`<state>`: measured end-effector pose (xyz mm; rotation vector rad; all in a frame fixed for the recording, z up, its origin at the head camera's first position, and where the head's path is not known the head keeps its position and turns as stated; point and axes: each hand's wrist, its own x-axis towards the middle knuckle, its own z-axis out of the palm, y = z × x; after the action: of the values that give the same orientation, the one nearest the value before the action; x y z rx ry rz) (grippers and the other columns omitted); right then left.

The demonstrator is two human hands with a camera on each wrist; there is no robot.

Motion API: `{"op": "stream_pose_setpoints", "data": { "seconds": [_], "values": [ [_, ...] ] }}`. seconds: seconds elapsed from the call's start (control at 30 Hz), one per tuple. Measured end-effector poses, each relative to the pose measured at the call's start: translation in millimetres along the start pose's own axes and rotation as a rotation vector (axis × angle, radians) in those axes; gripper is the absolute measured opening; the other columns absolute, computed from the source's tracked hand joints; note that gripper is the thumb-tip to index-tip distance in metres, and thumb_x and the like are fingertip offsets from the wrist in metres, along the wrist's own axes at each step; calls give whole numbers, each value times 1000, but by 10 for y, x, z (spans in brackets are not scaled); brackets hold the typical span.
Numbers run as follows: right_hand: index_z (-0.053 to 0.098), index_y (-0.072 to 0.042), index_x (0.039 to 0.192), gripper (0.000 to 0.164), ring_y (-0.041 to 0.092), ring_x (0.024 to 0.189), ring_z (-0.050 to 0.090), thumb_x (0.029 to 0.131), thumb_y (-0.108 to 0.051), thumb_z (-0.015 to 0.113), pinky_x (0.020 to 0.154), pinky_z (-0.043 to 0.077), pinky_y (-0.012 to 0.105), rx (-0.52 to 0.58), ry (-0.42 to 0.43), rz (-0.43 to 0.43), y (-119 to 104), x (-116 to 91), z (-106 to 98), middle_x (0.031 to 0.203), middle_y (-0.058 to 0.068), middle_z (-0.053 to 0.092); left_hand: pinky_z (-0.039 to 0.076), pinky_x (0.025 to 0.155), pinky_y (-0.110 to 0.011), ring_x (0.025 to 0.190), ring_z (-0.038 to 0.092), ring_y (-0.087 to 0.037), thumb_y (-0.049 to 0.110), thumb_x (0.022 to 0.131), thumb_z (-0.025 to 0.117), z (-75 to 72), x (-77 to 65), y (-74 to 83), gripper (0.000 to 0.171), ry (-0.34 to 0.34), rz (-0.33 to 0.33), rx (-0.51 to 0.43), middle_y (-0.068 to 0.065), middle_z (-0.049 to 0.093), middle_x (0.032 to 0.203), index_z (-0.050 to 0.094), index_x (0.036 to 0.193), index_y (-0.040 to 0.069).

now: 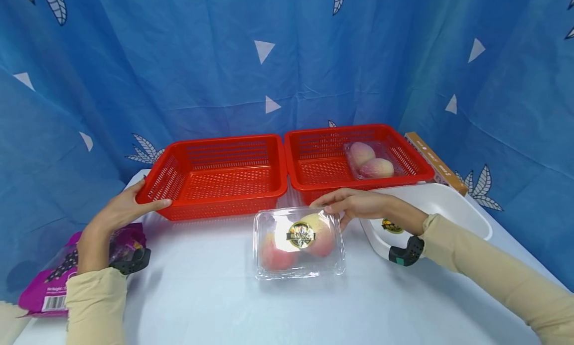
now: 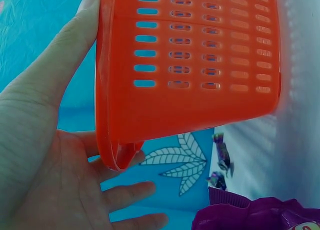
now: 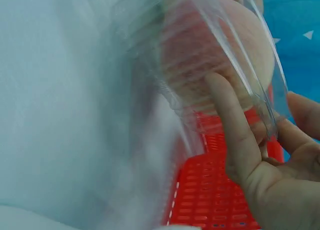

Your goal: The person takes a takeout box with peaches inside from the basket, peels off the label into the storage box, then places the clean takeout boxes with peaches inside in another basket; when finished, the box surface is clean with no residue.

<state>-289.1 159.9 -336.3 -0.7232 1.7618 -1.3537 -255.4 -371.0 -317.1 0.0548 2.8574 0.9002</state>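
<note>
- At the lower left, a purple bag (image 1: 49,290) lies partly behind your left forearm.
- Your left hand (image 1: 121,208) is spread loosely at the left red basket (image 1: 233,200), thumb along its near rim, fingers by the left corner.
- That basket's top is open, its right edge touching the right red basket (image 1: 323,173) – no gap there.
- White tabletop (image 1: 202,285) runs from the bag across the lower centre, giving you sideways room.
- The clear box (image 1: 301,274), two fruits inside, sits at frame centre, just in front of both baskets.
- Your right hand (image 1: 360,204) pinches its upper right corner.
- Another fruit pack (image 1: 350,161) fills the right basket's right part – room remains to its left.
- Farther right, a white tray (image 1: 466,220) and brown carton (image 1: 437,163) crowd that basket's edge.
</note>
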Motion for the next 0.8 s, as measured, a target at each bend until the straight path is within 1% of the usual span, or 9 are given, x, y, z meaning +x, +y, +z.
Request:
{"op": "stream_pose_setpoints", "data": {
  "seconds": [0.1, 0.23, 0.37, 0.47, 0.53, 0.57, 0.63, 0.73, 0.8],
  "values": [
    [46, 1, 139, 43, 25, 97, 60, 98, -12, 48, 74, 58, 38, -25, 71, 22, 3, 39, 50, 122, 13, 58, 52, 74, -40, 113, 40, -40, 57, 89, 56, 8, -10, 1, 99, 0, -3, -19, -25, 40, 131, 6, 151, -3],
    [49, 4, 135, 41, 24, 97, 60, 97, -11, 48, 74, 58, 39, -68, 193, 35, 20, 65, 118, 126, 16, 55, 52, 80, -51, 115, 39, -41, 57, 88, 57, 7, -20, 7, 100, 2, -2, -34, -25, 39, 132, 7, 151, -2],
    [50, 5, 134, 41, 26, 103, 56, 96, -11, 49, 77, 57, 39, -96, 295, 50, 65, 62, 156, 132, 21, 49, 52, 79, -50, 114, 40, -40, 58, 87, 57, -1, -23, 35, 100, 3, -3, -17, -24, 40, 130, 10, 151, -3],
    [49, 4, 135, 43, 31, 114, 50, 95, -10, 50, 82, 56, 41, -91, 333, 47, 91, 37, 172, 137, 20, 46, 54, 77, -49, 113, 42, -41, 58, 86, 59, -16, -40, 146, 100, 17, 16, 16, -25, 41, 130, 13, 149, -4],
    [47, 4, 137, 45, 34, 121, 46, 93, -8, 51, 85, 55, 43, -78, 335, 26, 100, 26, 185, 140, 20, 44, 54, 76, -50, 113, 43, -43, 58, 85, 61, -19, -72, 299, 100, 34, 50, 52, -26, 42, 130, 16, 149, -4],
    [46, 4, 137, 46, 35, 124, 44, 93, -8, 52, 87, 54, 43, -71, 336, 17, 107, 23, 190, 140, 20, 43, 54, 79, -54, 117, 42, -45, 58, 85, 61, -12, -97, 405, 101, 46, 69, 82, -27, 40, 134, 15, 149, -5],
    [45, 3, 138, 49, 36, 128, 41, 91, -8, 54, 90, 53, 45, -73, 335, -1, 112, 23, 207, 141, 20, 42, 47, 88, -62, 125, 36, -48, 59, 84, 62, 32, -147, 657, 103, 66, 119, 141, -28, 34, 143, 15, 150, -4],
    [45, 1, 139, 50, 37, 129, 40, 91, -9, 56, 91, 51, 47, -121, 339, -27, 106, 21, 230, 141, 21, 41, 34, 98, -68, 133, 29, -47, 61, 83, 62, 213, -219, 1074, 100, 95, 211, 216, -26, 29, 150, 20, 152, 2],
    [47, -1, 138, 48, 37, 128, 40, 91, -9, 57, 92, 51, 47, -197, 360, -53, 87, 9, 256, 139, 20, 42, 32, 100, -68, 135, 31, -43, 61, 81, 64, 409, -248, 1331, 94, 97, 290, 236, -20, 33, 150, 29, 150, 8]
  ]
}}
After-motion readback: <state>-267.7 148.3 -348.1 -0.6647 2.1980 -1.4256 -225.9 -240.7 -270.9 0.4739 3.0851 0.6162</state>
